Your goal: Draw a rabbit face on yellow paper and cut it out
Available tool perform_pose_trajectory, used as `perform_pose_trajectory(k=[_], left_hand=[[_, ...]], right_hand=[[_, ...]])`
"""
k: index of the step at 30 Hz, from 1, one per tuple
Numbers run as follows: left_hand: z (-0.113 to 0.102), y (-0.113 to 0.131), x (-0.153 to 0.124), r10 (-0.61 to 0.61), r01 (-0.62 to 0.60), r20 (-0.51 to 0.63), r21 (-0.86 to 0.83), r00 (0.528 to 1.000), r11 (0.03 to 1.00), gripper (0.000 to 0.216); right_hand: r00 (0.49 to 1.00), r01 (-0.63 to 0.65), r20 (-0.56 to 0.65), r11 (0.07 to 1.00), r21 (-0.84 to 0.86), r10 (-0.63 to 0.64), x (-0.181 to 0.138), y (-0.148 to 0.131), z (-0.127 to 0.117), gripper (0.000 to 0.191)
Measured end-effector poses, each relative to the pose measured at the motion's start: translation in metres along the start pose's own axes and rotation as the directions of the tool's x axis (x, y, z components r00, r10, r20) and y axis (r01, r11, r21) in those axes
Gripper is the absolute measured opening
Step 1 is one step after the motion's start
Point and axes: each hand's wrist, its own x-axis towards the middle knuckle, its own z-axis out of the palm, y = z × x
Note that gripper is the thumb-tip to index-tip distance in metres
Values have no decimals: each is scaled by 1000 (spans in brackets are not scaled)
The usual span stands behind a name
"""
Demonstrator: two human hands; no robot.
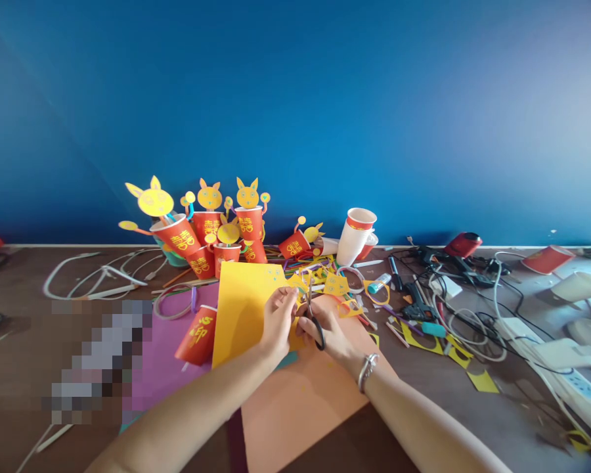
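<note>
My left hand (277, 320) pinches the right edge of a yellow paper sheet (241, 309) and holds it tilted up over the table. My right hand (328, 328) is closed through the black handles of a pair of scissors (314, 322), whose blades point up at the sheet's top right corner. A silver bracelet (367, 369) sits on my right wrist. Under both hands lie an orange sheet (300, 401) and a purple sheet (162, 355). A red paper cup (197, 336) lies on its side just left of the yellow sheet.
Several red cups with yellow paper animal heads (211, 230) stand by the blue wall. A stack of white cups (355, 235) is right of them. Yellow scraps, straws, a glue gun (416, 303), cables and a white power strip (566, 368) crowd the right side. White cords (103, 272) lie left.
</note>
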Motion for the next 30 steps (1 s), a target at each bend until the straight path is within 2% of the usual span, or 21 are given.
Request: perform_pose_trajectory(k=[9,19,30], left_hand=[[4,0,-5,-23,23,49,-9,999,1000,39],[5,2,-7,-34,34,25,-8,999,999,40],[-1,-1,2,0,-1,34,35,999,999,36]], right_hand=[[1000,-4,-5,1000,8,4,0,-1,1,40],[1000,-9,-24,1000,-2,9,0,0,3,41],[997,42,-68,998,-52,-45,1,0,4,40]])
